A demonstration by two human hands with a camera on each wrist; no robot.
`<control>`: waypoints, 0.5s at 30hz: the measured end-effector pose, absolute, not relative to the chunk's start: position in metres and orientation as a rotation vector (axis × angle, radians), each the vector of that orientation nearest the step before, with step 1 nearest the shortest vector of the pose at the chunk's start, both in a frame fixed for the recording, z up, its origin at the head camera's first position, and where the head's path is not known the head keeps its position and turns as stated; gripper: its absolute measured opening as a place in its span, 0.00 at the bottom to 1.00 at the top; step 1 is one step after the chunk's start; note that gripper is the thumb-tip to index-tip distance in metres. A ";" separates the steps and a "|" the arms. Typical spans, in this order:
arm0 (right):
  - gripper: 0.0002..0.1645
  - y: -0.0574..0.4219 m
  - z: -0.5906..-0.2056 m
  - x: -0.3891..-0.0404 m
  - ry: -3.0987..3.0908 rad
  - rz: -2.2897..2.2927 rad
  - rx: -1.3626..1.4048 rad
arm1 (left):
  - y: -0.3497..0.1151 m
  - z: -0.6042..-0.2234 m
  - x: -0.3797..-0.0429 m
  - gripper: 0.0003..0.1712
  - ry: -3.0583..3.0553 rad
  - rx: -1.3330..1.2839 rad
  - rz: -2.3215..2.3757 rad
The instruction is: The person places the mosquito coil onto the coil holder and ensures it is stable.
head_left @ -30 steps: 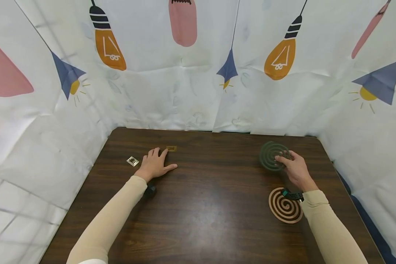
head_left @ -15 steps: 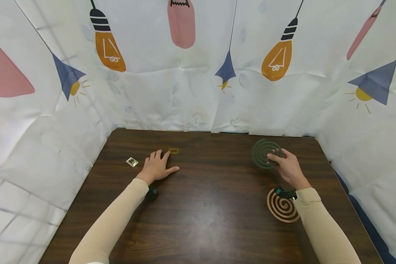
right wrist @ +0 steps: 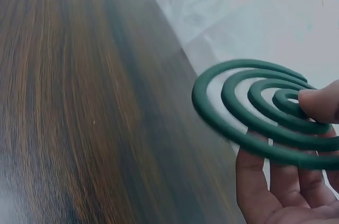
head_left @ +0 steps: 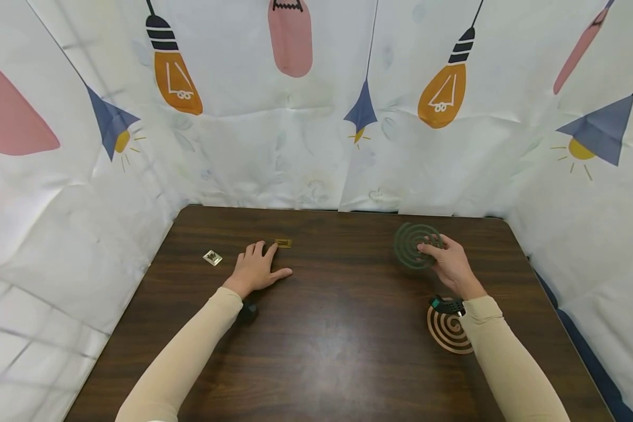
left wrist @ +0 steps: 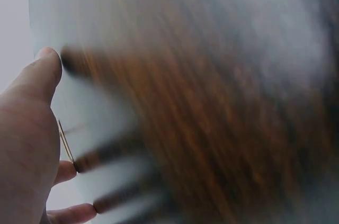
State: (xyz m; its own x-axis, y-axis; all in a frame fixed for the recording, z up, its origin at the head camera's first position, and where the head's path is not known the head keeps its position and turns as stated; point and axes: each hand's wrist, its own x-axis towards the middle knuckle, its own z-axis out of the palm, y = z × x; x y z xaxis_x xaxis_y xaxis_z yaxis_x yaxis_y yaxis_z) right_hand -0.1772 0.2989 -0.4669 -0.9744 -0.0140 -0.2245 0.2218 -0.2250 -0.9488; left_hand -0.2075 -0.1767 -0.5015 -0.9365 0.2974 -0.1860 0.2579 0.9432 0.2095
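Note:
A green mosquito coil (head_left: 406,246) is pinched in my right hand (head_left: 452,266), raised above the table. In the right wrist view the thumb presses the green coil (right wrist: 212,110) near its centre, with the other fingers beneath. My left hand (head_left: 255,271) lies spread at the back left of the table, its index fingertip touching a small flat gold metal piece (head_left: 283,243). From the left wrist, that thin piece (left wrist: 65,142) appears tilted up off the surface at a fingertip. A brown mosquito coil (head_left: 445,337) lies flat, partly hidden under the right wrist.
A small silver-gold metal plate (head_left: 213,258) rests left of the left hand. The dark wooden table (head_left: 327,328) is bordered at the back and sides by white printed cloth (head_left: 295,146).
My right hand has carried the green coil to the left. The left hand has slid slightly right together with the gold piece.

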 end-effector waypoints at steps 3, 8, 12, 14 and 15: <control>0.22 0.295 -0.466 -0.179 1.848 -2.343 0.249 | -0.173 -0.502 -0.206 0.55 2.887 0.417 0.271; 0.24 0.288 -0.465 -0.180 1.844 -2.353 0.225 | -0.168 -0.503 -0.203 0.54 2.896 0.431 0.274; 0.21 0.281 -0.464 -0.181 1.831 -2.367 0.211 | -0.164 -0.504 -0.201 0.54 2.903 0.464 0.278; 0.20 0.278 -0.463 -0.182 1.823 -2.370 0.207 | -0.162 -0.505 -0.200 0.54 2.904 0.476 0.284; 0.20 0.277 -0.463 -0.182 1.818 -2.373 0.205 | -0.161 -0.505 -0.199 0.54 2.903 0.480 0.286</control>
State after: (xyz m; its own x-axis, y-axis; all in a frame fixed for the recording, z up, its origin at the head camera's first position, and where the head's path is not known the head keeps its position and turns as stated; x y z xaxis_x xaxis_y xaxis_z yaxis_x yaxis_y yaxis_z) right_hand -0.1821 0.2766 -0.4633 -0.9801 -0.0319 -0.1958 0.1973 -0.2574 -0.9459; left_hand -0.1993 -0.1612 -0.5046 -0.9306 0.3341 -0.1497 0.2985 0.9291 0.2185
